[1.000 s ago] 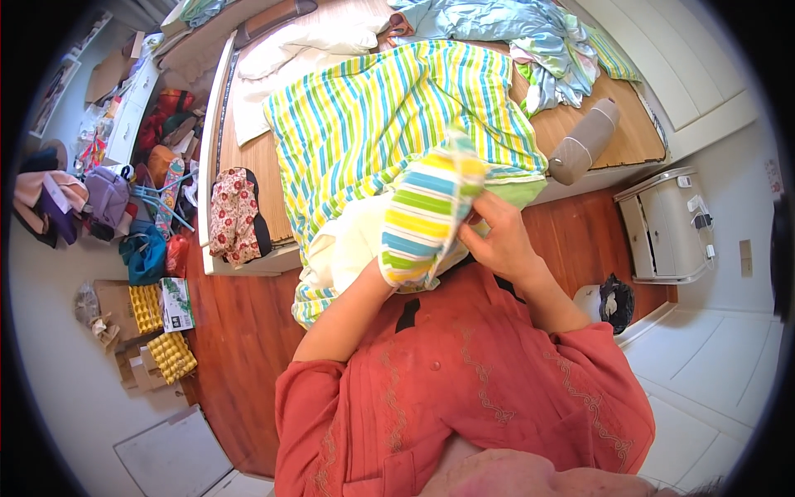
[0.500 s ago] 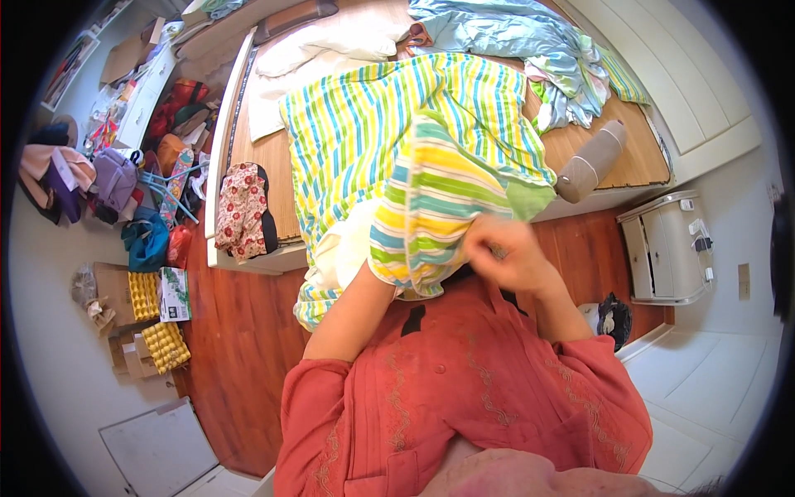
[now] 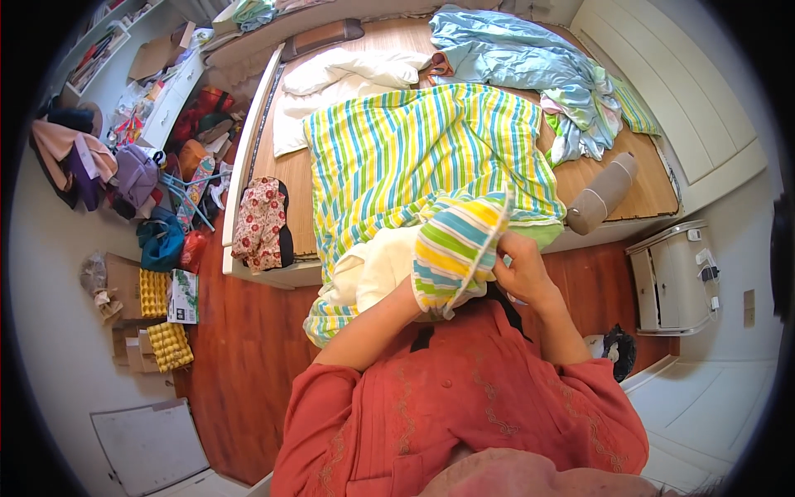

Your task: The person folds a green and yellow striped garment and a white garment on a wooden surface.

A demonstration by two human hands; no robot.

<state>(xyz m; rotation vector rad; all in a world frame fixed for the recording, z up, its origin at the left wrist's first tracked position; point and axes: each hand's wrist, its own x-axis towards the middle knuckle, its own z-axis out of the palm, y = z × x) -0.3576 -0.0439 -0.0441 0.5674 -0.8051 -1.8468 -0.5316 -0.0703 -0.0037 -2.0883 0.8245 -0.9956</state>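
Messy bedroom, reddish wood floor (image 3: 248, 373), big bed (image 3: 298, 211) in the middle with light boards showing around the bedding. Most of the striped cloth (image 3: 422, 137) (green, yellow, blue, white) is spread over the near half of the bed and spills off the front edge, next to some cream fabric (image 3: 377, 269). One striped bit is up off the bed, right in front of the person's red shirt (image 3: 447, 406). The left hand is buried in that bit, only the forearm (image 3: 373, 331) pokes out, so I can't tell if it's gripping or flat. The right hand (image 3: 522, 265) has its fingers curled in by the pale seam (image 3: 487, 253); can't tell whether they're actually pinching it. Looks like soft, floppy stuff to me: light at a corner, draggy as a whole, nothing fragile. I'd grab it by that seam or a corner, since the middle would just bunch up.
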